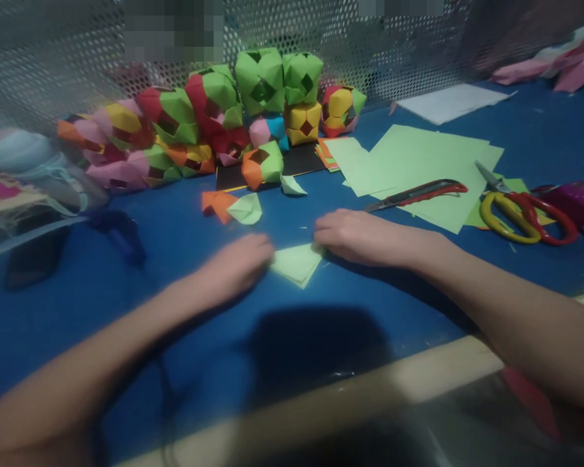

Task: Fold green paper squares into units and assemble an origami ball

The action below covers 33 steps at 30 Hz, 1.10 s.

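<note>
A small folded piece of pale green paper (299, 264) lies on the blue table, its point toward me. My left hand (246, 263), somewhat blurred, has its curled fingers at the paper's left corner. At the right corner, my right hand (345, 235) holds the paper down with its fingers bent together. Just beyond the hands are a folded light green piece (247, 209), an orange folded piece (217, 205) and another small pale green piece (293, 186).
Colourful folded paper cubes (259, 81) are stacked along the mesh panel (394, 52). Right of them lie green sheets (418, 152), a red cutter (421, 191), scissors (513, 217) and a purple object (577, 204). A dark blue object (119, 233) lies left.
</note>
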Each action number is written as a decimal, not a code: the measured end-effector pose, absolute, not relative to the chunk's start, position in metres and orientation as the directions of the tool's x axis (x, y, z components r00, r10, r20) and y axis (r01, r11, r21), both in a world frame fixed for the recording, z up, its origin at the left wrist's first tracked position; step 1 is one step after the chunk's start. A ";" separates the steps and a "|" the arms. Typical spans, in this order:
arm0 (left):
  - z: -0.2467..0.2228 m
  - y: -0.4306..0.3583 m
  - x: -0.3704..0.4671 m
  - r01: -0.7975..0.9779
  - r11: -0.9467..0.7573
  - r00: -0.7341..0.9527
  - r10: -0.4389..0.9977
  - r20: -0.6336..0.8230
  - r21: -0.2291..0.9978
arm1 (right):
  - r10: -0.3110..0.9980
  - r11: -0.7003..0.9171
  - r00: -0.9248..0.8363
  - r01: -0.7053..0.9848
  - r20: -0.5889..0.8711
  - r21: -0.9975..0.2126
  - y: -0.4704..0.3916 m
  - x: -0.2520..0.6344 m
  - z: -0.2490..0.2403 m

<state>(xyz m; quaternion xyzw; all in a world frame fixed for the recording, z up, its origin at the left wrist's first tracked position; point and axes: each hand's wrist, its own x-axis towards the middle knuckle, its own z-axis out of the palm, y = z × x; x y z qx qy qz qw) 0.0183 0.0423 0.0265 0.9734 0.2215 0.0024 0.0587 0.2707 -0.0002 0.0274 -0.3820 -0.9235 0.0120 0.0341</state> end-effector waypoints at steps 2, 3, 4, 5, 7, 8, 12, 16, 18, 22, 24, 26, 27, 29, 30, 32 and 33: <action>0.029 0.041 0.018 0.421 -0.904 0.907 0.417 -0.057 0.076 | 0.712 0.703 -0.702 0.711 0.020 -0.020 -0.003 0.269 0.032; 0.031 0.040 0.017 0.417 -0.907 0.908 0.414 -0.073 0.051 | 0.714 0.700 -0.700 0.714 0.008 -0.009 -0.004 0.269 0.033; 0.032 0.039 0.017 0.415 -0.909 0.907 0.412 -0.084 0.024 | 0.718 0.696 -0.696 0.718 -0.002 -0.003 -0.005 0.268 0.035; 0.033 0.038 0.018 0.414 -0.910 0.906 0.412 -0.092 -0.001 | 0.722 0.692 -0.692 0.722 -0.013 0.001 -0.006 0.268 0.037; 0.036 0.036 0.019 0.417 -0.908 0.901 0.419 -0.112 -0.043 | 0.739 0.673 -0.673 0.739 -0.044 0.004 -0.007 0.270 0.039; 0.037 0.034 0.020 0.423 -0.904 0.896 0.427 -0.122 -0.058 | 0.751 0.659 -0.658 0.752 -0.061 0.006 -0.007 0.271 0.040; 0.040 0.028 0.026 0.466 -0.879 0.867 0.476 -0.149 -0.097 | 0.785 0.614 -0.611 0.789 -0.107 0.001 -0.007 0.278 0.043; 0.035 0.021 0.031 0.552 -0.824 0.825 0.562 -0.064 -0.126 | 0.808 0.573 -0.579 0.816 -0.109 -0.081 -0.006 0.281 0.045; 0.029 0.020 0.031 0.552 -0.818 0.827 0.561 -0.013 -0.161 | 0.829 0.542 -0.553 0.831 -0.085 -0.125 -0.006 0.280 0.045; 0.020 0.020 0.028 0.456 -0.862 0.890 0.443 0.108 -0.220 | 0.841 0.541 -0.525 0.826 0.133 -0.160 -0.006 0.275 0.042; 0.017 0.020 0.026 0.403 -0.884 0.914 0.374 0.158 -0.239 | 0.824 0.555 -0.514 0.817 0.239 -0.157 -0.006 0.270 0.037; 0.016 0.021 0.026 0.359 -0.898 0.930 0.319 0.185 -0.255 | 0.793 0.589 -0.530 0.792 0.298 -0.160 -0.006 0.264 0.030; 0.016 0.021 0.026 0.344 -0.902 0.934 0.300 0.192 -0.262 | 0.775 0.616 -0.550 0.769 0.312 -0.171 -0.007 0.261 0.026; 0.016 0.021 0.027 0.327 -0.904 0.939 0.279 0.201 -0.276 | 0.738 0.669 -0.603 0.713 0.303 -0.211 -0.007 0.254 0.019; 0.017 0.021 0.028 0.323 -0.904 0.940 0.274 0.201 -0.279 | 0.725 0.687 -0.627 0.690 0.286 -0.229 -0.007 0.252 0.016; 0.016 0.021 0.028 0.319 -0.906 0.942 0.271 0.198 -0.279 | 0.717 0.697 -0.659 0.674 0.228 -0.246 -0.007 0.249 0.013; 0.016 0.021 0.028 0.317 -0.907 0.943 0.270 0.196 -0.277 | 0.725 0.688 -0.661 0.684 0.194 -0.242 -0.007 0.249 0.013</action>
